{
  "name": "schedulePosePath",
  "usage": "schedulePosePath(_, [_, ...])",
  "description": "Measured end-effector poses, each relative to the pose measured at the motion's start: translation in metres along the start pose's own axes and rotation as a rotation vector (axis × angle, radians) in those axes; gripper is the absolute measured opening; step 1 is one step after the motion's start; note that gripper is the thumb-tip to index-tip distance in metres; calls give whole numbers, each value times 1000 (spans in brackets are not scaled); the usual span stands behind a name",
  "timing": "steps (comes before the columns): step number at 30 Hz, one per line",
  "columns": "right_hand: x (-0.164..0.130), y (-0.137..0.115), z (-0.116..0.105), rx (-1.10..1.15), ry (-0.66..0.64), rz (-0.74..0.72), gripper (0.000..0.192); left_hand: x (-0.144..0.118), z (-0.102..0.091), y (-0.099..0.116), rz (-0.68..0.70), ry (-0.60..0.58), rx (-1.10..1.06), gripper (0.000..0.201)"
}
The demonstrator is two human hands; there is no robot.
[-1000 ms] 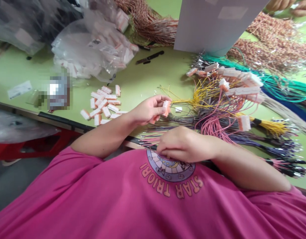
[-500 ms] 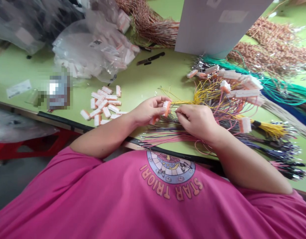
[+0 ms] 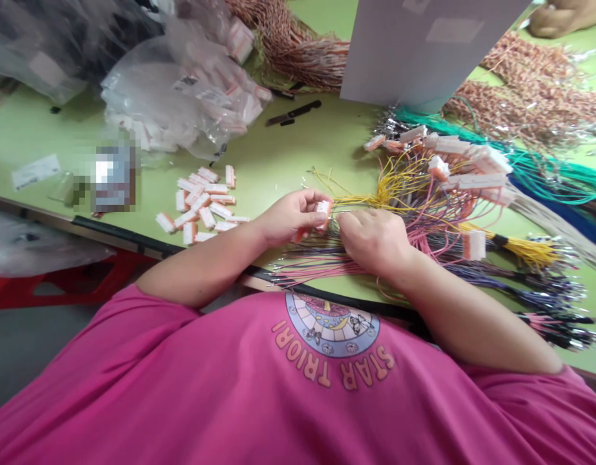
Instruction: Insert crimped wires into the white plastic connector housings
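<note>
My left hand (image 3: 298, 216) is closed around a white-and-orange connector housing (image 3: 323, 210), its orange side turned toward my right hand. A second orange piece shows below it, mostly covered by my fingers. My right hand (image 3: 375, 239) pinches a wire whose metal tip (image 3: 333, 216) points at the connector; whether it touches cannot be told. Yellow wires (image 3: 360, 199) run behind both hands, and pink and purple wires (image 3: 321, 268) lie under and in front of them. To the left of my left hand is a pile of loose connector housings (image 3: 201, 200).
A plastic bag of connectors (image 3: 181, 97) and a knife (image 3: 295, 113) lie farther back. Wired connectors (image 3: 472, 171) and green wires (image 3: 554, 181) lie to the right. A grey panel (image 3: 414, 58) stands at the back. Another person's hand (image 3: 559, 18) is at top right.
My right hand has moved left, bringing the wire tip closer to the connector. My left hand has barely shifted. Another person's hand has come into view at the top right.
</note>
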State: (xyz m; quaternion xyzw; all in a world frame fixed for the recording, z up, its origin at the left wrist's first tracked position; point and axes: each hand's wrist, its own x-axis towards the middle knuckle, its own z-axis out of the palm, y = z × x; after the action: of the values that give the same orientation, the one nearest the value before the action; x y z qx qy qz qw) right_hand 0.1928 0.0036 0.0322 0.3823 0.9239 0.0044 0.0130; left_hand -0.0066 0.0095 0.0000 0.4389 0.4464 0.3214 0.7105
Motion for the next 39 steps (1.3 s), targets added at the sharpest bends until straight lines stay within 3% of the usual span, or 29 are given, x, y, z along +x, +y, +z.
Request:
schedulePosePath(9, [7, -4, 13, 13, -32, -3, 35, -1, 6, 0, -19, 10, 26, 41])
schedulePosePath(13, [5, 6, -8, 33, -118, -30, 26, 0, 2, 4, 56, -17, 61, 34])
schedulePosePath(17, [-10, 15, -36, 44, -25, -154, 29, 0, -5, 7, 86, 17, 116, 31])
schedulePosePath(19, [-15, 16, -41, 83, -120, -264, 25, 1, -7, 7, 75, 41, 133, 30])
schedulePosePath(21, [-16, 12, -38, 97, -306, -354, 22, 1, -7, 6, 65, 47, 146, 29])
schedulePosePath(24, [-11, 2, -23, -2, -460, -319, 26, 1, -6, 5, 68, 46, 156, 29])
schedulePosePath(29, [-5, -4, -7, -54, -448, -284, 30, 2, -6, 4, 60, 46, 149, 29])
schedulePosePath(36, [-7, 19, -24, 89, -440, -285, 19, 1, -6, 5, 43, 44, 135, 30])
schedulePosePath(39, [-5, 18, -26, 201, -440, -281, 20, 0, -5, 5, 36, 19, 120, 33])
